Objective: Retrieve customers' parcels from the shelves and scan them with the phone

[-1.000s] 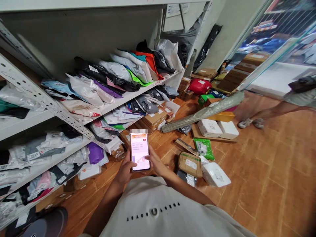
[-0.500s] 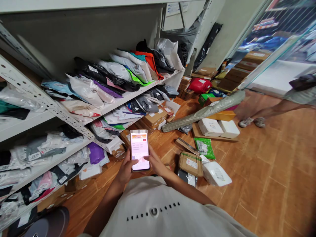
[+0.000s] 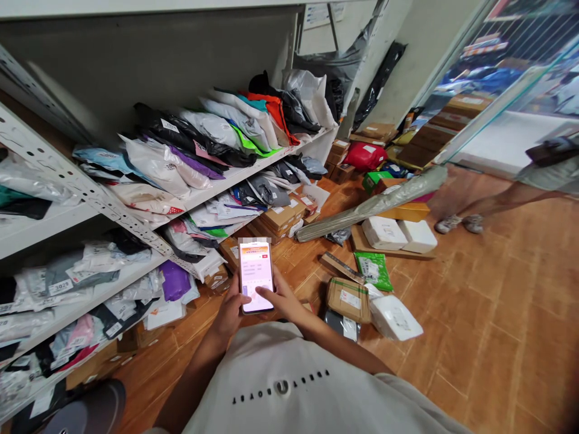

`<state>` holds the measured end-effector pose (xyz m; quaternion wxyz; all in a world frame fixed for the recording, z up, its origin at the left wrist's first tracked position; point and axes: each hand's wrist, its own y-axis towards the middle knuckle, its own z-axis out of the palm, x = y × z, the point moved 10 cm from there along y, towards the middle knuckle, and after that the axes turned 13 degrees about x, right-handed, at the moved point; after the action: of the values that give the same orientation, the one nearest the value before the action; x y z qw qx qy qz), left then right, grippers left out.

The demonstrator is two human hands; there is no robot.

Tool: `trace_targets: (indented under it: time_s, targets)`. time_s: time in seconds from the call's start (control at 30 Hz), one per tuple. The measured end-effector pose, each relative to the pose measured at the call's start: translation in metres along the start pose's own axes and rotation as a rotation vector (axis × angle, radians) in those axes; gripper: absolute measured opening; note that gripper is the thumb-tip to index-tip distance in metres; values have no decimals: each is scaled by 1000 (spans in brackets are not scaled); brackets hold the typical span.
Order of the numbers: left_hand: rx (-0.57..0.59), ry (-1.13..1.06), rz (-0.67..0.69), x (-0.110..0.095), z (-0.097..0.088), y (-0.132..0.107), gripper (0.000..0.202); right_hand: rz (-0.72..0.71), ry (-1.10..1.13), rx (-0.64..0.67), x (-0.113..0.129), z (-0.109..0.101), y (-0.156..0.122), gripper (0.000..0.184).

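Note:
A smartphone (image 3: 256,271) with a lit pink and white screen is held upright in front of my shirt. My left hand (image 3: 231,306) grips its left edge, the thumb over the lower left of the screen. Around the right edge is my right hand (image 3: 286,298), its thumb reaching across the lower middle of the screen. The fingers behind the phone are hidden. Small text on the screen is too fine to read.
White metal shelves (image 3: 235,175) on the left hold many bagged parcels. On the wooden floor to the right lie a brown carton (image 3: 348,300), a white package (image 3: 396,317), a green packet (image 3: 374,271) and a long wrapped roll (image 3: 371,205). A person (image 3: 493,193) stands at far right.
My right thumb has moved left and further across the screen, while my left thumb has shifted slightly down and left. The phone stays in both hands.

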<state>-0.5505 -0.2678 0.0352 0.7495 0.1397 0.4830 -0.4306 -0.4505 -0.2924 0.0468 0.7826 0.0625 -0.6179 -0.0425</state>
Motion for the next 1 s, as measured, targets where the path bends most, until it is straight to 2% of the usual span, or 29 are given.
trace_targets:
  time_s: [0.1,0.23,0.33,0.53,0.63,0.73,0.87,1.0]
  targets:
    - [-12,2,24,-2,-1,1,97,-12,24,24,0,1,0,62]
    - [-37,2,83,-8,-3,2,94,-31,5,88,-2,4,0,79]
    - [-33,-2,101,-10,-3,2,93,-35,-11,100,0,5,0,83]
    - [-20,14,-9,1,-4,0,105,23,79,-20,-2,1,3,55]
    - [-20,65,-33,4,-4,-1,111,63,188,-100,-9,-6,6,46]
    - [-16,80,-49,6,-3,-1,111,85,216,-166,-13,-16,12,27]
    - [54,2,-69,11,3,0,112,76,168,-214,-12,-27,21,33]
    - [84,-32,-58,12,2,-2,110,37,86,-232,-7,-26,17,43]
